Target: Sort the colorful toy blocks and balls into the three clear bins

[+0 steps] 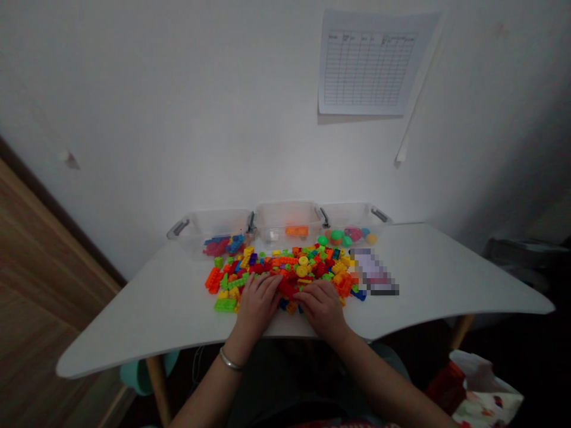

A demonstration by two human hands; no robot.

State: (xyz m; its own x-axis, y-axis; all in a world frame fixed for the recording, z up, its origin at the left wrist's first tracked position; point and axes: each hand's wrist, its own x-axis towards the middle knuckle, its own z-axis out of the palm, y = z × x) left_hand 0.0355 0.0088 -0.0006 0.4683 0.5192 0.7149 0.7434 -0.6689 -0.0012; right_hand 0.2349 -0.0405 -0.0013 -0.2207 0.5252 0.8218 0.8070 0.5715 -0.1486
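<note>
Evidently, much is left: behind the block heap point(288, 260), the left bin point(218, 221), middle bin point(285, 213) and right bin point(350, 213) hold little. At its near side, I can't tell whether my left hand point(259, 300) grips the red block point(288, 288) my right hand point(324, 304) pinches.

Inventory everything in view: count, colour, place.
Wall: one, whitish, behind
Printed sheet: one, white, wall
Strip: one, white, wall
Table: one, white, centre
Legs: two, brown, beneath
Bins: three, clear, table's back
Pieces: several, blue and red, left bin
Brick: one, orange, middle bin
Rounded pieces: several, multicoloured, right bin
Brick pile: one, multicoloured, tabletop
Red piece: one, red, between hands
Pixelated object: one, greyish, pile's right
Wooden panel: one, brown, far left
Rounded object: one, teal, under table
Bag: one, white-red, lower right
Bracelet: one, silvery, left wrist
Left hand: one, at red piece
Right hand: one, at red piece
</note>
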